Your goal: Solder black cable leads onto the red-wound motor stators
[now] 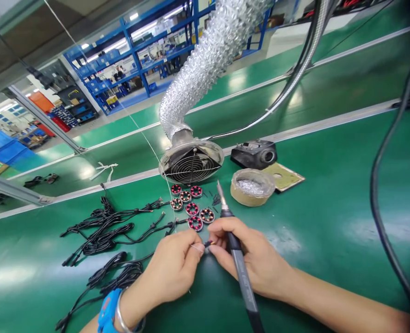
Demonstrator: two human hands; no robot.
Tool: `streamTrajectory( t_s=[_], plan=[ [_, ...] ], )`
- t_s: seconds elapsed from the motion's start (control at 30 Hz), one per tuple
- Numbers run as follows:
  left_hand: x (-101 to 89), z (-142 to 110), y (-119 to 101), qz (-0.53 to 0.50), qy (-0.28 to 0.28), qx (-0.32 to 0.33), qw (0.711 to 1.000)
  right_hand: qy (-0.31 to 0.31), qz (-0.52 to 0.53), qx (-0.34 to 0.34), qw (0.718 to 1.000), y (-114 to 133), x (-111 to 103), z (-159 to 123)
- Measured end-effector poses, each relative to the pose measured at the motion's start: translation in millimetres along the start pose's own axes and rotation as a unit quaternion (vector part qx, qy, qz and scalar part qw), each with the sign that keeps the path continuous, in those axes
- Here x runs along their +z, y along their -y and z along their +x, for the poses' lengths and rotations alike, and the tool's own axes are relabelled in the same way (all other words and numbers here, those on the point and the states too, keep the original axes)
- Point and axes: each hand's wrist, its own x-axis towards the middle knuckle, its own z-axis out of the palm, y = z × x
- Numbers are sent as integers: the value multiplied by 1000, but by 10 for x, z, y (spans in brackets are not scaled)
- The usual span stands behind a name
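from here i have my left hand closed to a narrow pinch, a thin pale strand at its fingertips. my right hand cradles the soldering iron, its tip pointing up and away from both hands, while thumb and fingers pinch in close to the small colored wire ends, which sit between my two hands. just beyond them lie the round copper-and-red coils; black cables spread left of my left hand. the extractor stands farther out, the round tub beyond my right hand.
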Motion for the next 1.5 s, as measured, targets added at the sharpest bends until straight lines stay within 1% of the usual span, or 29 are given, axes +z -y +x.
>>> streamTrajectory(
  t_s=[0.1,0.23,0.33,0.43,0.5,0.6,0.67,0.7,0.8,0.87,0.93,1.0,1.07,1.17,1.23,1.33,1.5],
  plan=[
    [44,-6,32,-4,2,8,1000,-13,6,0,1000,-5,20,6],
    [190,-34,76,-47,-30,41,998,-20,0,-14,1000,2,71,8],
    [328,-54,100,-114,-42,14,992,-40,-15,-21,999,-8,123,-15],
    [433,-54,137,-202,-47,-20,978,-57,-26,-12,998,-22,174,-54],
    [474,-34,180,-266,-48,-30,962,-54,-19,8,998,-29,203,-86],
    [494,19,258,-329,-54,-47,942,-34,5,64,997,-35,232,-134],
    [477,52,300,-328,-56,-55,941,-18,3,85,996,-32,236,-151],
    [462,64,312,-315,-51,-56,946,-14,-12,78,997,-28,232,-153],
    [406,72,318,-250,-16,-56,966,-29,-87,11,996,-20,206,-127],
    [379,63,307,-211,3,-51,976,-28,-108,-36,993,-27,185,-92],
    [366,53,295,-186,14,-43,981,0,-99,-68,993,-46,163,-52],
    [356,46,284,-164,22,-36,986,29,-96,-86,991,-68,134,-12],
    [336,42,275,-132,23,-30,991,30,-106,-83,990,-85,94,23],
    [284,38,264,-96,13,-20,995,15,-106,-48,993,-99,31,60],
    [251,36,265,-107,17,-23,994,21,-91,-27,995,-108,7,71],
    [238,41,288,-165,32,-48,985,36,-79,-24,996,-125,10,74],
    [288,102,358,-293,55,-76,952,23,-96,-40,994,-152,49,69]
  ],
)
